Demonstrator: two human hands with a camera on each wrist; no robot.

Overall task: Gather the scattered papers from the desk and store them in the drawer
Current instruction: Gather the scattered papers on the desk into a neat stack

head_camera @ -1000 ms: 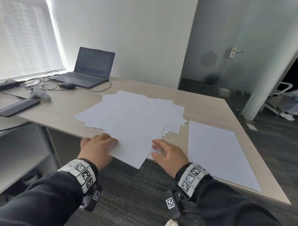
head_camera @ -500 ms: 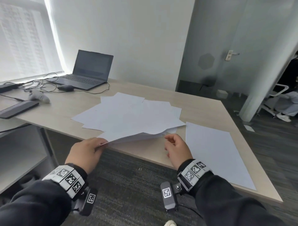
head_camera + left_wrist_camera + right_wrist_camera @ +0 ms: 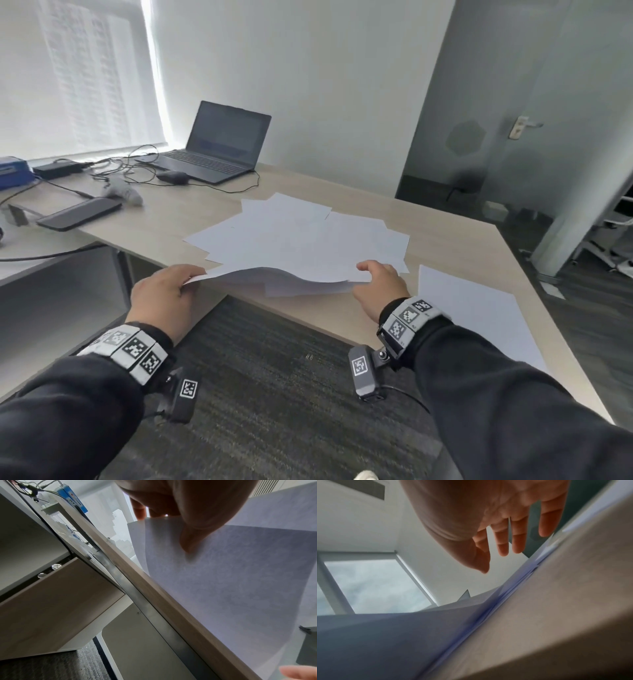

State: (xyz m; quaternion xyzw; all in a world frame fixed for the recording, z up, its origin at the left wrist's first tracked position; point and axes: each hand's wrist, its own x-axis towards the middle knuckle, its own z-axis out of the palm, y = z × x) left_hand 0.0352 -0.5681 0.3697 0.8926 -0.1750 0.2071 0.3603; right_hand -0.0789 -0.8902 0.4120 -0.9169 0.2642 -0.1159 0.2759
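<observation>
- Looking down on a light wood desk [image 3: 455, 246] with a grey wall behind, a blinded window to the left, and dark carpet [image 3: 274, 394] below.
- Far left of the desk: open laptop [image 3: 219, 144], mouse [image 3: 172, 177], tangle of cables [image 3: 120, 168], dark phone [image 3: 80, 214].
- Papers [image 3: 294, 240] lie fanned and overlapping mid-desk, with their near edge lifted off the surface.
- Left hand [image 3: 164, 294] pinches the near-left corner of the papers: thumb under, fingers on top, as the left wrist view confirms.
- Right hand [image 3: 380, 287] is at the near-right edge of the papers. In the right wrist view the fingers [image 3: 518, 534] are straight and spread, gripping nothing; that frame is motion-blurred.
- One single sheet [image 3: 476, 318] lies flat, apart, near the right edge of the desk.
- Wood-fronted drawer [image 3: 56, 601] shows under the desk in the left wrist view only. It looks slightly pulled out, but that is hard to confirm.
- Sheet count is unreadable because of the overlap.
</observation>
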